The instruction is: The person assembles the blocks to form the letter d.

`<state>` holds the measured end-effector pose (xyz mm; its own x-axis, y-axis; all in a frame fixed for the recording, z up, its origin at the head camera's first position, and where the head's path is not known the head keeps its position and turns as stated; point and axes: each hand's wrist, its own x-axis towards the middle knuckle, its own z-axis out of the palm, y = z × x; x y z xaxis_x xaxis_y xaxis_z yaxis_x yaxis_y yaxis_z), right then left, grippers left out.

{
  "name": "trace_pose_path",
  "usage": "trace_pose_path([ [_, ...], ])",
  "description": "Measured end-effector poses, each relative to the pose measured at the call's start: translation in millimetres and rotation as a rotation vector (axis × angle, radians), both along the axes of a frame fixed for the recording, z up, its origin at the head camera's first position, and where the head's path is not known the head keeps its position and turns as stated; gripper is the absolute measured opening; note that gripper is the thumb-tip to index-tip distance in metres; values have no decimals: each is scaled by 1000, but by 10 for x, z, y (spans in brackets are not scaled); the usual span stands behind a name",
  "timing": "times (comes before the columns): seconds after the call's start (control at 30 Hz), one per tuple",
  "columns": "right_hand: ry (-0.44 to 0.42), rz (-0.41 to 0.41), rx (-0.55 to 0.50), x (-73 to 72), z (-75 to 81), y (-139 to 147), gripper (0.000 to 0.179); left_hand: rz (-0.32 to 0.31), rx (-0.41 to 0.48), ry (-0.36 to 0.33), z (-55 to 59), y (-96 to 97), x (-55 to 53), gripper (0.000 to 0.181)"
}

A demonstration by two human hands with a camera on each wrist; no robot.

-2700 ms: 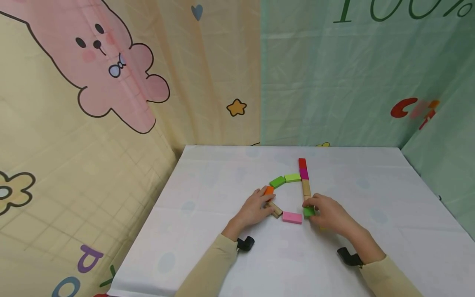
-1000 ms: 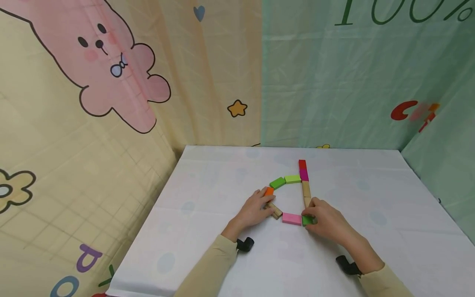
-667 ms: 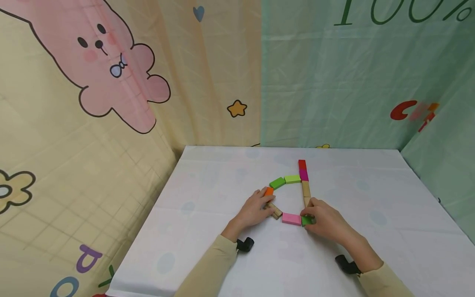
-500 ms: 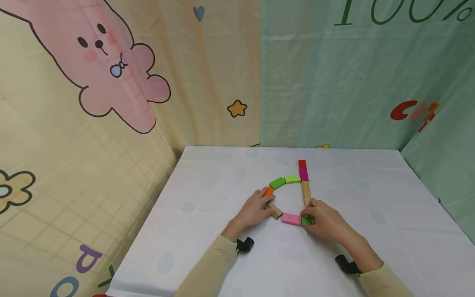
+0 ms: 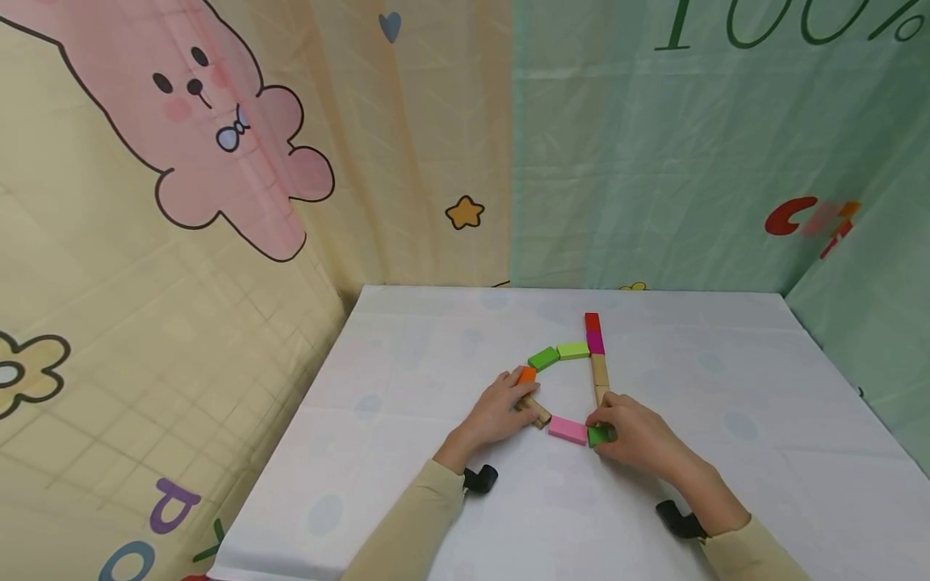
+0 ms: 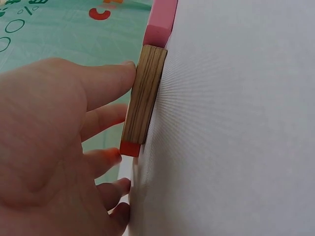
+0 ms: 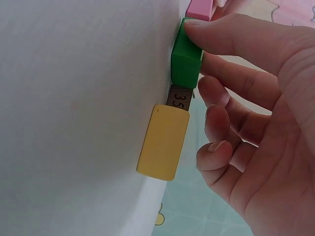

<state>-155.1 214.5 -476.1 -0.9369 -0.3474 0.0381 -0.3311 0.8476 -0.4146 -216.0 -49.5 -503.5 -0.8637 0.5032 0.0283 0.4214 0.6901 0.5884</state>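
My right hand [image 5: 643, 428] pinches a green block [image 5: 597, 436] with thumb and index finger on the white table. The green block's left end meets the right end of a pink block [image 5: 567, 430]. My left hand [image 5: 497, 410] rests thumb and fingertips on a striped wooden block [image 6: 144, 93] and an orange block [image 5: 527, 374]. The left wrist view shows the wooden block's end close to the pink block. A yellow block [image 7: 164, 142] lies beyond the green one in the right wrist view, near a wooden piece [image 7: 179, 97] marked 35.
Dark green [image 5: 543, 358] and light green [image 5: 573, 351] blocks curve along the far side of the ring. A straight row on the right has red [image 5: 592, 321], magenta [image 5: 595, 343] and plain wood [image 5: 599, 371] blocks. Printed curtains stand behind the table [image 5: 407, 476].
My right hand has brought the green block nearer to me and left against the pink block. The pink block has shifted slightly left and turned a little. My left hand stays in place.
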Motion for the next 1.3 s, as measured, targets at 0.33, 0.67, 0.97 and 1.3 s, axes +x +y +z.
trace_pose_path([
  [0.33,7,3,3,5,4,0,30,-18,0,-5,13,-9,-12,54],
  [0.67,-2,-7,16,7,-12,-15,31,-17,21,9,52,-17,20,46],
  [0.97,5,4,22,17,-4,-19,31,-21,33,-20,54,-37,-2,49],
  [1.3,11,7,10,34,-3,-32,32,-34,86,-43,52,-53,-14,34],
])
